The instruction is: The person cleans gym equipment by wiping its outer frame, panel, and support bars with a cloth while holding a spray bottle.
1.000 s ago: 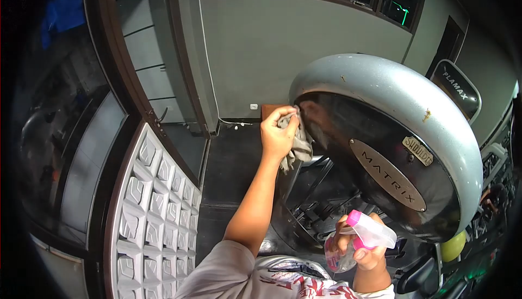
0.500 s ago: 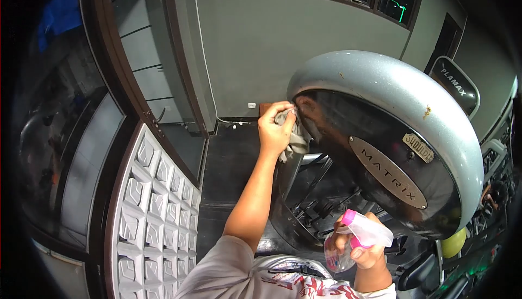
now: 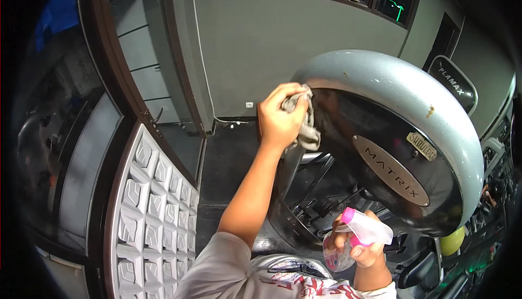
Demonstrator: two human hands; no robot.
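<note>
My left hand (image 3: 280, 115) is closed around a crumpled grey-beige cloth (image 3: 309, 130). It presses the cloth to the left edge of the gym machine's rounded top, where the silver rim (image 3: 375, 70) meets the black panel (image 3: 337, 115). An oval MATRIX plate (image 3: 390, 169) and a small SHOULDER label (image 3: 421, 145) sit on that panel. Lower down, close to my body, my right hand (image 3: 370, 254) grips a clear spray bottle (image 3: 336, 253) with a white and pink trigger head (image 3: 367, 229). Part of the bottle is hidden behind the fingers.
On the left, a white patterned panel (image 3: 155, 217) stands beside a dark-framed glass door (image 3: 147, 76). A grey wall (image 3: 293, 43) with a socket (image 3: 249, 105) lies behind. A PLAMAX machine (image 3: 454, 84), a yellow-green ball (image 3: 452, 242) and other gym equipment are at right.
My left hand and the cloth have moved up along the machine's edge, onto the lower end of the silver rim. My right hand and the spray bottle have barely moved.
</note>
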